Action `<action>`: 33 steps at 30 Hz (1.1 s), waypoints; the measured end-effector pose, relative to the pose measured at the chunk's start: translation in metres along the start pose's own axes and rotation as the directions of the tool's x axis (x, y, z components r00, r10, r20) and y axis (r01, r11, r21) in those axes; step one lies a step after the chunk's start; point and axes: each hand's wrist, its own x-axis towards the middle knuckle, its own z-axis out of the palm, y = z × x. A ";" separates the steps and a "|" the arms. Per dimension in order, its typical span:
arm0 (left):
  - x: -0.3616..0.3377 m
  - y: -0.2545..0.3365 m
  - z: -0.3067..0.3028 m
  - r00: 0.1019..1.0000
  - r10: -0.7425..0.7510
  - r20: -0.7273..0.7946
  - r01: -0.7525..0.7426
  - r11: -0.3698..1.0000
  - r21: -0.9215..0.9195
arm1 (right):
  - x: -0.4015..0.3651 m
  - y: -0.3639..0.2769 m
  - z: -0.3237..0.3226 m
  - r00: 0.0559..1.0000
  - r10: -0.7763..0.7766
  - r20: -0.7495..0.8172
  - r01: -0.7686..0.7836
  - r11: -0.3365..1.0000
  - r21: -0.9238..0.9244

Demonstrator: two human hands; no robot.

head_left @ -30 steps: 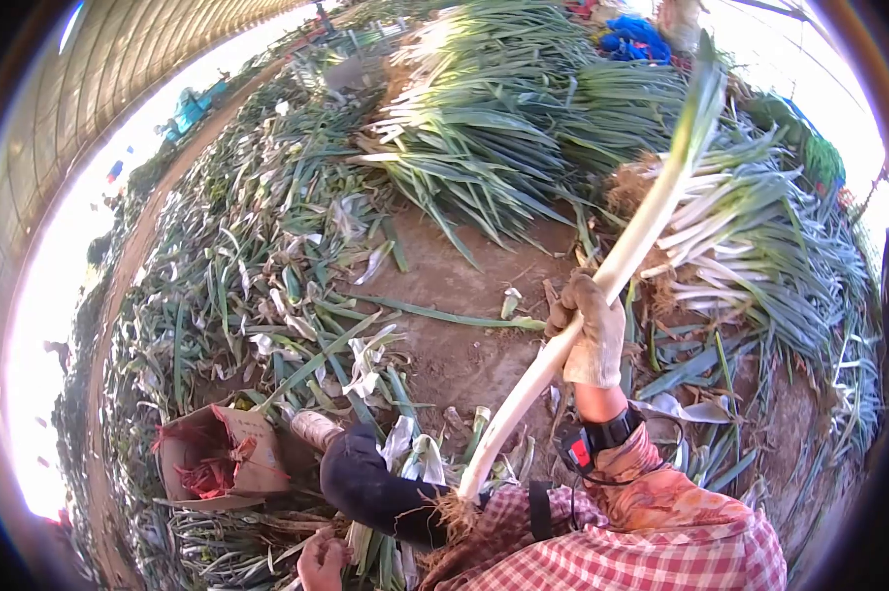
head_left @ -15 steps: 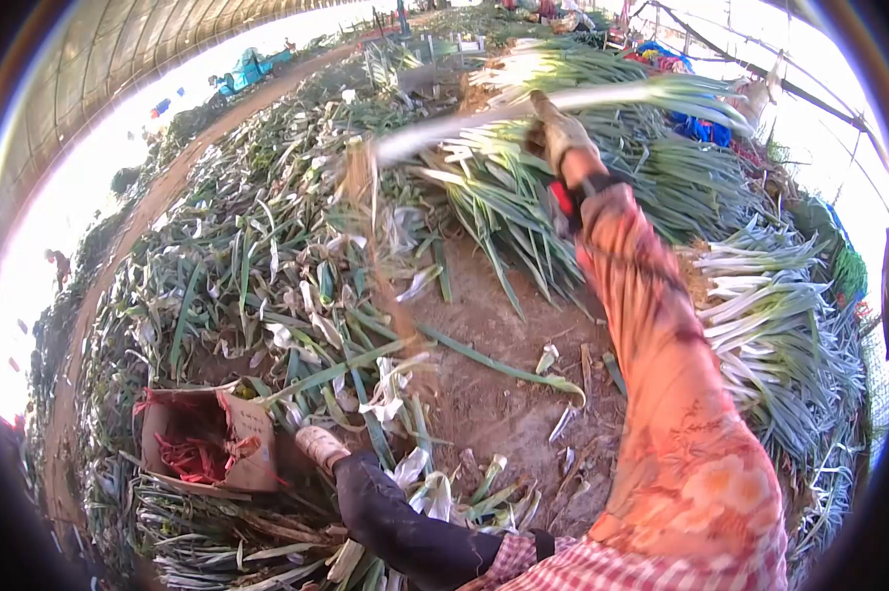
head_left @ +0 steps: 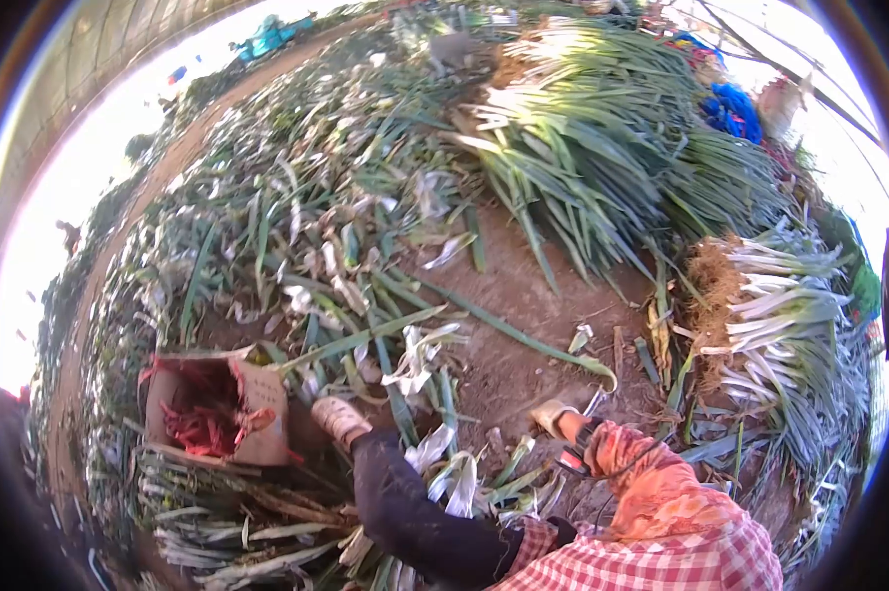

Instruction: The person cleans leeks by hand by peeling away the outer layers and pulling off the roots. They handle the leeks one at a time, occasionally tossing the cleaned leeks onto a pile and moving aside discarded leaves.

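Note:
My left hand (head_left: pixel 342 421), in a pale, soiled glove, is low over the leaf scraps, just right of a cardboard box (head_left: pixel 267 399) of red strips. Its fingers are bunched out of sight under the glove's back. My right hand (head_left: pixel 555 418), also gloved, is over bare soil at the lower middle, fingers stretched forward and nothing visible in them. A red and black band (head_left: pixel 574 458) circles that wrist. Beyond it lies a long green leek leaf (head_left: pixel 523 343). Pale peeled scraps (head_left: pixel 420 357) are between the two hands.
A big heap of leeks (head_left: pixel 602 148) lies ahead to the right. Another row of leeks (head_left: pixel 774 305), roots toward me, is at the right. Leaf waste (head_left: pixel 296 187) covers the left side. More leeks (head_left: pixel 237 547) lie below the box. Blue material (head_left: pixel 732 110) is at the back right.
My right hand was stretched out over the leek heap beside a blurred leek in motion. It has drawn back to the lower middle without the leek. My left hand has shifted only slightly.

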 end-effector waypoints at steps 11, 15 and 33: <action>-0.045 -0.020 -0.098 0.973 0.097 -0.210 -0.153 0.951 -0.268 | -0.261 -0.180 0.205 0.579 -0.649 0.493 0.771 0.633 -0.071; -0.073 -0.035 -0.154 0.958 0.115 -0.264 -0.226 0.868 -0.441 | -0.344 -0.167 0.319 0.409 -0.519 0.750 0.836 0.543 -0.081; -0.113 -0.107 -0.207 0.907 -0.039 -0.419 -0.239 0.773 -0.588 | -0.088 0.072 0.537 0.684 -0.403 0.608 0.539 -0.282 -0.793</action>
